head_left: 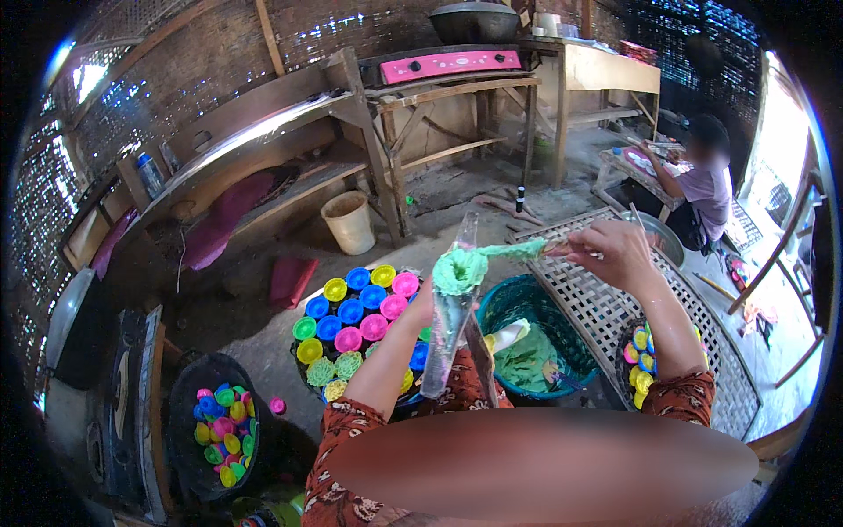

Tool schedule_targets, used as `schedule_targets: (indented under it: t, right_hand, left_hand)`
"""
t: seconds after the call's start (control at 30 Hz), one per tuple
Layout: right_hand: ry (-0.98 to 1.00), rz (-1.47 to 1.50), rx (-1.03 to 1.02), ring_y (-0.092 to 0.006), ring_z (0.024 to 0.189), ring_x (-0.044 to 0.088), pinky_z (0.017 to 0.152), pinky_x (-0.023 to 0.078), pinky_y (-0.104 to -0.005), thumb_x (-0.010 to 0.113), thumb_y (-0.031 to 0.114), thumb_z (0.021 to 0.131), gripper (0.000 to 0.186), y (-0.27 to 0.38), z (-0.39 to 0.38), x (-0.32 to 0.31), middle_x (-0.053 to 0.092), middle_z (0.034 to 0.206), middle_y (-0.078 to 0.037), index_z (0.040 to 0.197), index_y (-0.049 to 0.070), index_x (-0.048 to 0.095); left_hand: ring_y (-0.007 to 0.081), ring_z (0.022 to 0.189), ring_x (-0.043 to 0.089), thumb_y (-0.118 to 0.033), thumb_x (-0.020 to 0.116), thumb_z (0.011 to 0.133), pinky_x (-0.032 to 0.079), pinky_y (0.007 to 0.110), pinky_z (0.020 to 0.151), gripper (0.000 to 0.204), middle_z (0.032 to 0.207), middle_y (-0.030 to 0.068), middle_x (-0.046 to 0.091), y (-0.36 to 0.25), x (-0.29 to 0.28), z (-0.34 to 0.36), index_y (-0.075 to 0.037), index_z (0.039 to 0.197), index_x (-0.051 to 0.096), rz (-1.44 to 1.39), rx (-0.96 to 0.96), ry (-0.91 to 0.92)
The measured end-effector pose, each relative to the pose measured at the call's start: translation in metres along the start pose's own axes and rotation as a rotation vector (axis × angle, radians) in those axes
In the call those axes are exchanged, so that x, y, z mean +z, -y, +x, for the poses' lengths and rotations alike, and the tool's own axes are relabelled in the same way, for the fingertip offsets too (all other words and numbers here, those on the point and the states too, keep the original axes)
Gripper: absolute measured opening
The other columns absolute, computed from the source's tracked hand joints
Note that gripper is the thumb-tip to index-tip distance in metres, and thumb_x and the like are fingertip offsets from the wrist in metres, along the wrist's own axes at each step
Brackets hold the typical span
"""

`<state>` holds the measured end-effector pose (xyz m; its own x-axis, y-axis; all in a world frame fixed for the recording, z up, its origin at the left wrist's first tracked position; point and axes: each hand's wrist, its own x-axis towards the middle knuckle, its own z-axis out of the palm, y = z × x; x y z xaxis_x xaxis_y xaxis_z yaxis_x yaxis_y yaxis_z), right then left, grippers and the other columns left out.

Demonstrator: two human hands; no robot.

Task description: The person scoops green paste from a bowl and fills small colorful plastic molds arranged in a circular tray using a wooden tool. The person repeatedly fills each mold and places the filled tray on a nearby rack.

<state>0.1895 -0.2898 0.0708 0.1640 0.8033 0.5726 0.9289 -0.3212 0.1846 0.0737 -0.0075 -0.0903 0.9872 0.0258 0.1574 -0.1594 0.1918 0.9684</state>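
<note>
Green dough (pixel 459 271) sits near the far edge of the clear strip (pixel 445 338), probably soft, sticky, best supported underneath. Right hand (pixel 610 254) pinches its trailing strand; left hand's (pixel 425 305) grip: cannot tell.

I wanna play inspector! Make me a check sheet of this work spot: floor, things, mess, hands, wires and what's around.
Surface: grey floor, part lit, part shaded; woven rack right of the teal tub.
Job's things: green dough in the tub and on a clear strip; coloured cups, some with lacy filling.
Clutter: more cups heaped in a black basin; beige bucket.
Hands: right pinches a dough strand; left is at the strip, fingers mostly hidden.
Cables: one thin hanging line, kind unclear.
Surroundings: pink-fronted stove, dark pan; another person at right.
</note>
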Motion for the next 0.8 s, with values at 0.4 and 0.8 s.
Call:
schedule_targets:
  t: [0.4, 0.8]
  right_hand:
    - [0.326, 0.097, 0.037, -0.0310, 0.065, 0.059, 0.053, 0.044, -0.0406, 0.057, 0.043, 0.082, 0.030, -0.004, 0.006, -0.032, 0.059, 0.065, -0.009, 0.081, 0.014, 0.062]
    - [0.226, -0.080, -0.318, -0.0229, 0.062, 0.059, 0.051, 0.044, -0.0353, 0.055, 0.031, 0.079, 0.021, 0.042, 0.026, 0.006, 0.056, 0.065, -0.006, 0.078, 0.010, 0.058]
  left_hand:
    - [0.0233, 0.086, 0.062, -0.020, 0.063, 0.078, 0.052, 0.035, 0.071, 0.031, 0.098, 0.0093, 0.063, 0.009, 0.005, 0.005, -0.008, 0.106, 0.058, 1.027, 0.272, -0.158]
    - [0.0253, 0.093, 0.062, -0.033, 0.070, 0.070, 0.048, 0.034, 0.080, 0.040, 0.098, 0.0098, 0.065, -0.009, 0.044, 0.002, -0.012, 0.103, 0.064, 0.980, 0.150, -0.217]
